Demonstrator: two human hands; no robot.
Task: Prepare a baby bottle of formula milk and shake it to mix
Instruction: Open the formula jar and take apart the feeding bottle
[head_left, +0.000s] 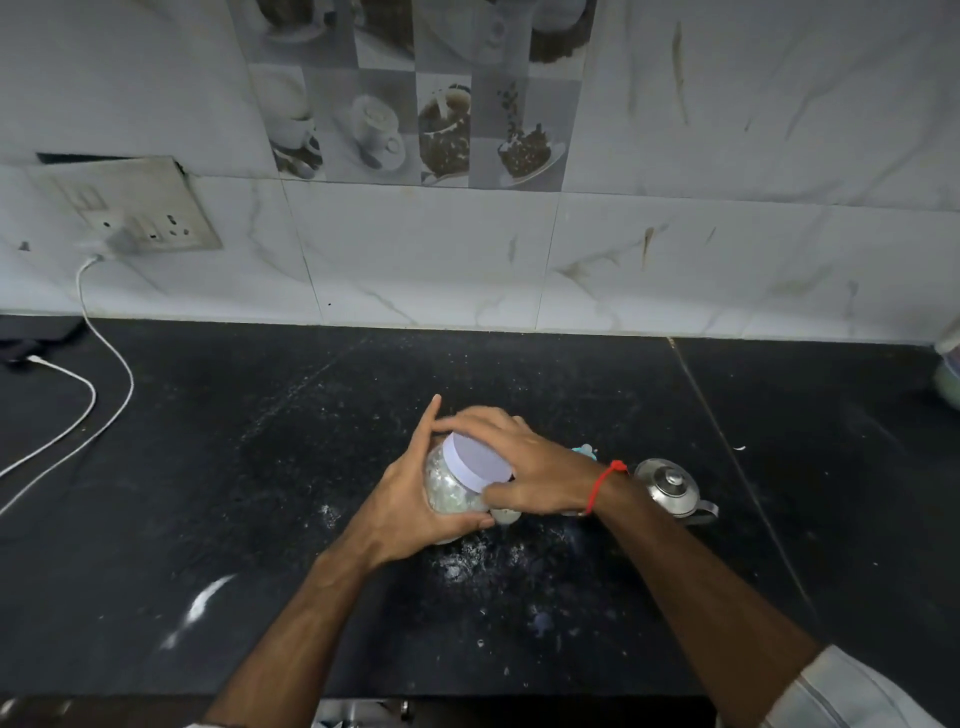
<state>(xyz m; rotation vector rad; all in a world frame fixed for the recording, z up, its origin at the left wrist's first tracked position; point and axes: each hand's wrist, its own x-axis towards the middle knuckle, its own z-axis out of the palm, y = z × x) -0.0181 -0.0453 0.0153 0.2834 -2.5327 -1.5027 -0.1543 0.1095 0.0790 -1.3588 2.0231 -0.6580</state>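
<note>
Both hands meet at the middle of the black stone table (571, 395). Its clear plastic jar (451, 486) of white powder is gripped by the left hand (410, 499), while the round white lid (480, 460) is grasped by the right hand (524, 467). At 3 o'clock, a small steel lidded pot (670, 488) is seen.

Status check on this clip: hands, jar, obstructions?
Left hand grips jar body. Right hand curled round white lid, lid on. Steel kettle close right, not blocking.
</note>
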